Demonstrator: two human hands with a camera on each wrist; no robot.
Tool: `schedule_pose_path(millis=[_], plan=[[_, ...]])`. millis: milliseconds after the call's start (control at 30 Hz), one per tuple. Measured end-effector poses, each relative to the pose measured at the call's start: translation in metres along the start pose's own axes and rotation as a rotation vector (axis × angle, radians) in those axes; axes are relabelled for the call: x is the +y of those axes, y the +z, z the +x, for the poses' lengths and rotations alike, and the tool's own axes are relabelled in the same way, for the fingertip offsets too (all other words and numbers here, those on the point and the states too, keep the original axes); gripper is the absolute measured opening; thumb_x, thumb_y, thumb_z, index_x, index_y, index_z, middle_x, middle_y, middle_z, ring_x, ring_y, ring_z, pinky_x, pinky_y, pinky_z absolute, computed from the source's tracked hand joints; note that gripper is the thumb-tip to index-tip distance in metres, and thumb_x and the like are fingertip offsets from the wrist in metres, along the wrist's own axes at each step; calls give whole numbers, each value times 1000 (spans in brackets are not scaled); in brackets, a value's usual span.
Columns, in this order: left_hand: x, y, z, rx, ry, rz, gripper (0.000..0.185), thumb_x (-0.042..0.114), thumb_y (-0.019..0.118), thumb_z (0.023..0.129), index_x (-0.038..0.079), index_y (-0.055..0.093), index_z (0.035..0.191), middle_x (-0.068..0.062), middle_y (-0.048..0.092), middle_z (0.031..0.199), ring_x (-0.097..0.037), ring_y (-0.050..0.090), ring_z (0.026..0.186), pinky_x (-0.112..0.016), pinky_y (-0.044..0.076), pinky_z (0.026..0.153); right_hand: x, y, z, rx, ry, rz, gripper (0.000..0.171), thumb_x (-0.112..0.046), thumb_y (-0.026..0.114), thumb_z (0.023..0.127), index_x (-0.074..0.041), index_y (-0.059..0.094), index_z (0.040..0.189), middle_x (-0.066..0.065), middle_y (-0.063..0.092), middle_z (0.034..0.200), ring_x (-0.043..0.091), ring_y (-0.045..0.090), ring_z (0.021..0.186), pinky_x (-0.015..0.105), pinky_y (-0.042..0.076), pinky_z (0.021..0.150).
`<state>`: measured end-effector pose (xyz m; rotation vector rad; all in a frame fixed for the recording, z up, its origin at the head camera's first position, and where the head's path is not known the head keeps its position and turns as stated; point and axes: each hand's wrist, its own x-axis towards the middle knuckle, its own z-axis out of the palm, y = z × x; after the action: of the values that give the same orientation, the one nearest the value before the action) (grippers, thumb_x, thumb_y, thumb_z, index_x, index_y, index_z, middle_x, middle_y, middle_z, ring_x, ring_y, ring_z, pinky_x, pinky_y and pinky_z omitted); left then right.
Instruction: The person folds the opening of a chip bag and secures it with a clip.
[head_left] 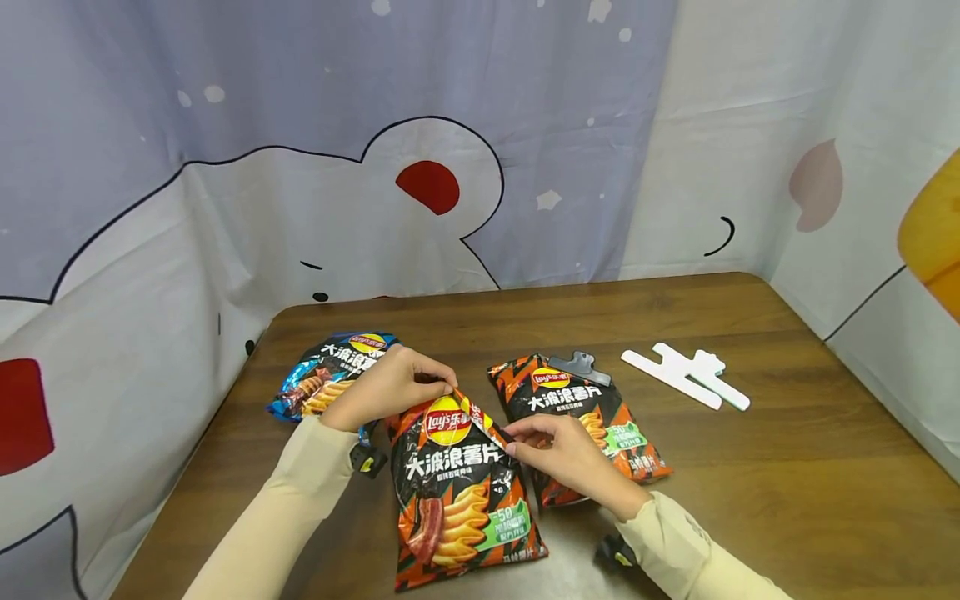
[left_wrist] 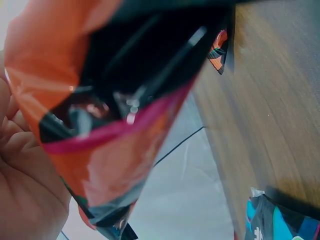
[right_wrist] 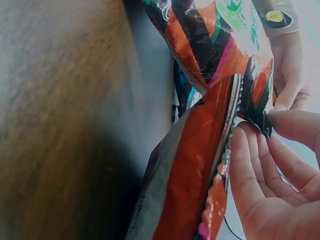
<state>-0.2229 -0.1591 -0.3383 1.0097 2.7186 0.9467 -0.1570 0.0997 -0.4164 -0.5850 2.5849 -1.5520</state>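
Blue chip bag (head_left: 330,375) near table's (head_left: 787,467) left edge: right part hidden behind left hand (head_left: 386,387). Front chip bag (head_left: 461,492): top left corner covered by left hand's fingers; folded top edge partly under right hand (head_left: 558,454). Second orange bag (head_left: 585,417): lower left hidden by right hand. Left wrist view: bag blurred, cut by top edge. Small black objects beside both sleeves: too small to tell.

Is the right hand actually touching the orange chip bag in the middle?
Touching. In the head view the right hand pinches the top corner of the middle chip bag; the right wrist view shows its fingertips against the bag's edge.
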Motion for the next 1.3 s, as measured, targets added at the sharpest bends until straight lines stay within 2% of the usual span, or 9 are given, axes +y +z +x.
schedule_pose_path(millis=[333, 600, 900, 1300], plan=[[0, 0, 3, -6, 5, 1, 12, 14, 66, 91, 18, 77, 94, 1, 73, 92, -8, 60, 70, -24, 51, 65, 3, 0, 1, 9, -25, 8, 22, -20, 72, 86, -9, 73, 105, 1, 72, 90, 6, 64, 80, 23, 53, 74], [0, -1, 5, -3, 12, -3, 11, 14, 66, 91, 16, 77, 94, 0, 73, 91, -8, 59, 69, -23, 50, 63, 4, -1, 3, 2, -37, 7, 24, -20, 71, 86, -7, 73, 106, 3, 72, 92, 9, 64, 83, 23, 53, 75], [-1, -6, 13, 16, 38, 27, 12, 12, 66, 91, 16, 77, 94, 1, 74, 90, -6, 54, 59, -22, 44, 57, 5, -3, 11, 20, -51, -14, 22, -19, 71, 87, -7, 73, 105, 3, 72, 91, 10, 65, 83, 22, 53, 73], [-3, -7, 18, 16, 14, 44, 12, 13, 66, 91, 15, 77, 95, 0, 74, 92, -6, 59, 67, -23, 49, 63, 6, -6, 17, 22, -35, -55, 21, -22, 71, 87, -13, 73, 106, -3, 71, 91, 9, 64, 83, 22, 51, 72]])
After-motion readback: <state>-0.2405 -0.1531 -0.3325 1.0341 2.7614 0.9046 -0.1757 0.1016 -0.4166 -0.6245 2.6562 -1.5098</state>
